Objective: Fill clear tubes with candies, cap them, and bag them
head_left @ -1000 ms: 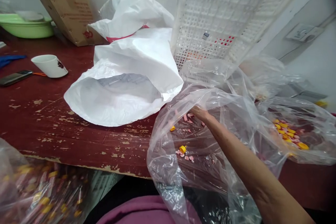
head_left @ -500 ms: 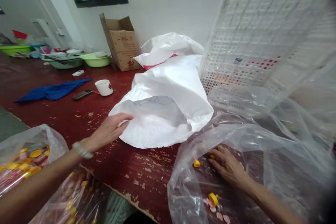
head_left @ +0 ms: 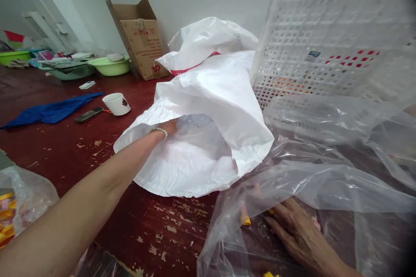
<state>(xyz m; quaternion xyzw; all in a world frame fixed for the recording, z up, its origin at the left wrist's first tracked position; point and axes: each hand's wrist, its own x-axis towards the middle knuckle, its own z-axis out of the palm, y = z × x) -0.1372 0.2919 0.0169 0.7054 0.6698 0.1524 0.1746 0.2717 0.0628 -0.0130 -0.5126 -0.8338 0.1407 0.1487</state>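
A white woven sack (head_left: 208,91) lies with its mouth facing me. My left hand (head_left: 169,127) reaches into the sack's opening, a beaded bracelet on the wrist; its fingers are hidden inside. At the lower right, my right hand (head_left: 289,223) is inside a large clear plastic bag (head_left: 312,177). Its thumb and fingers are by a small yellow piece, partly covered by the film, and the grip cannot be made out. Another yellow piece (head_left: 246,218) lies to the left of that hand.
A clear bag (head_left: 34,194) of yellow-capped items is at the lower left. A mug (head_left: 116,104), phone (head_left: 89,114), blue cloth (head_left: 53,110) and cardboard box (head_left: 141,43) stand or lie beyond. A white plastic crate (head_left: 318,30) leans at the right.
My left hand has moved from the sack's left edge into its mouth. My right hand remains in the clear bag, slightly lower in view. The view has shifted.
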